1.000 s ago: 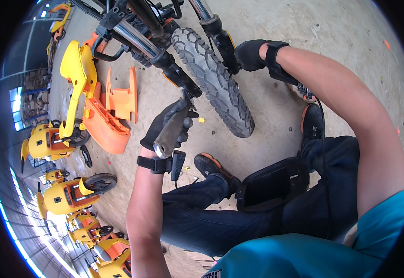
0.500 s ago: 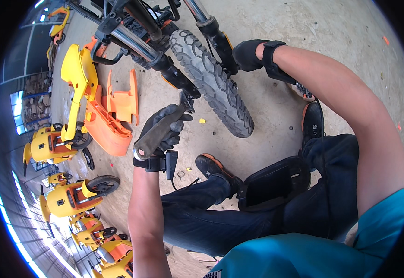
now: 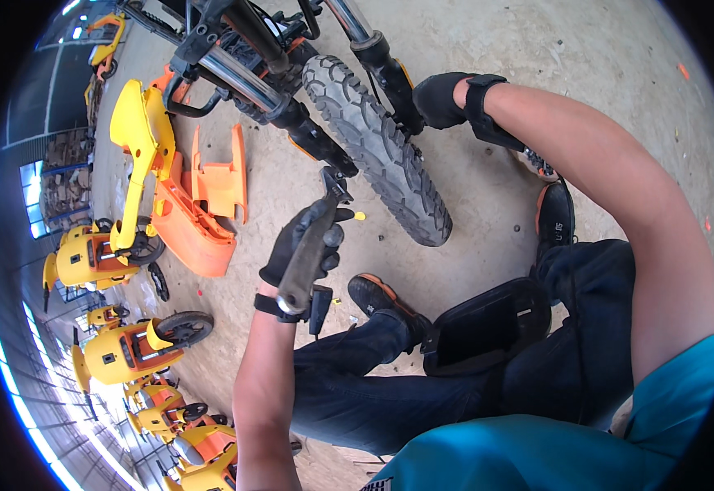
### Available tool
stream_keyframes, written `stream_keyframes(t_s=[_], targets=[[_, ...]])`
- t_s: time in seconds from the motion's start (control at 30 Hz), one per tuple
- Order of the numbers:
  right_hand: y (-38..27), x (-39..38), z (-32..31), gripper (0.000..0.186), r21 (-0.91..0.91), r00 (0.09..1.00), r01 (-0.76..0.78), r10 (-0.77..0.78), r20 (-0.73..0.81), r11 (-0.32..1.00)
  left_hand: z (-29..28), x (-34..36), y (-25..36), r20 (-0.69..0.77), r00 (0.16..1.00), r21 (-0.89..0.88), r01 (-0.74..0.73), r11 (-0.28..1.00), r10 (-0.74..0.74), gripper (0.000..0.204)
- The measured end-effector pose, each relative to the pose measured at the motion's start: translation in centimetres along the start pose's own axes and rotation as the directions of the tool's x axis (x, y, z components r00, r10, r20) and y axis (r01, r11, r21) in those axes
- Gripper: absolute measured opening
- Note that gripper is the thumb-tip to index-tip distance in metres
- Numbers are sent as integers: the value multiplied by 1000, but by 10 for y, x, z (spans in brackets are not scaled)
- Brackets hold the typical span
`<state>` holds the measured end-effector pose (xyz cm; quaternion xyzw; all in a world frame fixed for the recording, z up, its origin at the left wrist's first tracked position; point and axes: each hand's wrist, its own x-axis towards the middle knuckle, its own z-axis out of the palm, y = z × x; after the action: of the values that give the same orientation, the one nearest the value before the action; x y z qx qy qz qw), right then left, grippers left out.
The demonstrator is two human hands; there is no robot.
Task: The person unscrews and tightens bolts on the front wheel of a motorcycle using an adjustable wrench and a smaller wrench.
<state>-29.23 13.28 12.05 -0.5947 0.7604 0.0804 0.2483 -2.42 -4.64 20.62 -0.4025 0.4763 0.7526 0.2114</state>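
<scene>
My left hand (image 3: 301, 245), in a black glove, is closed around the handle of an adjustable wrench (image 3: 312, 250). The wrench's jaw end is at the lower end of the left fork leg (image 3: 320, 141), by the axle; whether it grips a nut there I cannot tell. Between the two fork legs stands the front wheel with its knobbly tyre (image 3: 381, 155). My right hand (image 3: 440, 100), also gloved, is at the bottom of the right fork leg (image 3: 381, 69). Its fingers are hidden, so what they hold does not show.
Yellow and orange body panels (image 3: 189, 221) lie on the concrete floor left of the wheel. Several yellow scooters (image 3: 115, 352) stand further left. A black open case or tray-like piece (image 3: 488, 327) is by my legs. A small yellow bit (image 3: 359, 216) lies near the tyre.
My left hand has moved slightly right and down, and the wrench has swung to a steeper angle, its jaw now closer to the axle end. My right hand has barely moved.
</scene>
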Motion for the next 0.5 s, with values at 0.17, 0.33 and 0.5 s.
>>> stream_keyframes(t_s=[0.17, 0.33, 0.5], targets=[[4, 3, 3, 19, 16, 1000, 18, -18, -18, 1000, 28, -2, -6, -90, 995, 107, -42, 993, 51, 47], [2, 2, 1, 19, -25, 1000, 23, -23, 4, 999, 14, -6, 8, 6, 1000, 101, 9, 995, -10, 44], [4, 4, 5, 19, 2, 1000, 25, -25, -15, 1000, 19, -4, 9, -106, 993, 238, -24, 971, 50, 45]])
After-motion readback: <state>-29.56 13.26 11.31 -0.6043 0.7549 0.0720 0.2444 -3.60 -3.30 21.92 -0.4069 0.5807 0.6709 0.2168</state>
